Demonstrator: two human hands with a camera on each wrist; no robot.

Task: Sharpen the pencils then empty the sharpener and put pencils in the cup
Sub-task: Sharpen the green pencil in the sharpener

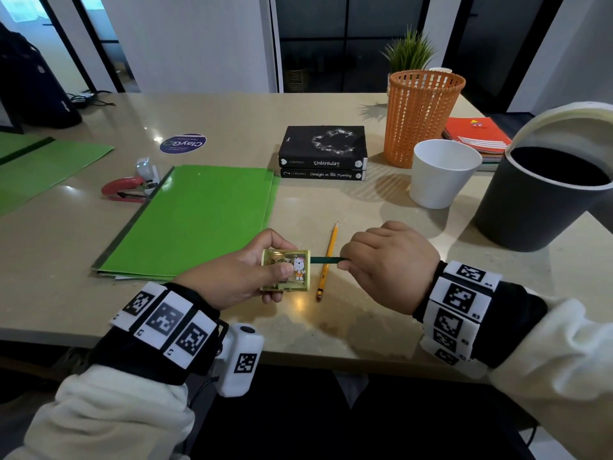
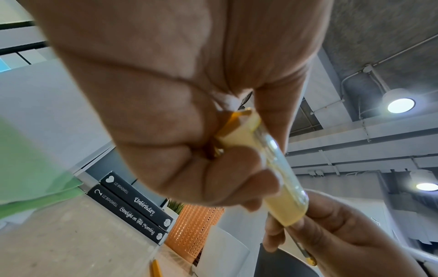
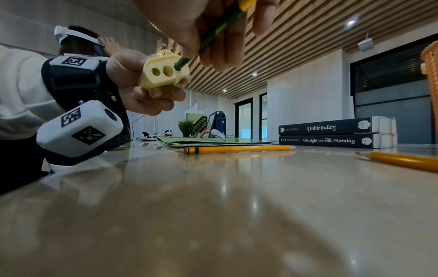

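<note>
Held above the near edge of the beige stone table (image 1: 365, 330): small yellow translucent box sharpener with a cartoon bear sticker (image 1: 286, 269), gripped by left hand (image 1: 245, 272), thumb across its face, fingers (image 3: 163, 92) curled beneath. Dark green pencil (image 1: 328, 259) pinched in right hand (image 1: 389, 263), tip pushed into the sharpener's end hole. Yellow pencil with eraser (image 1: 327, 260) lying on the table below. White cup (image 1: 442, 174) toward the far right. Readable on two stacked black books (image 1: 323, 154): "LIZ BRASWELL", "Unbirthday", "Straight on Till Morning". Blue round sticker (image 1: 182, 143): "ClayGo".
</note>
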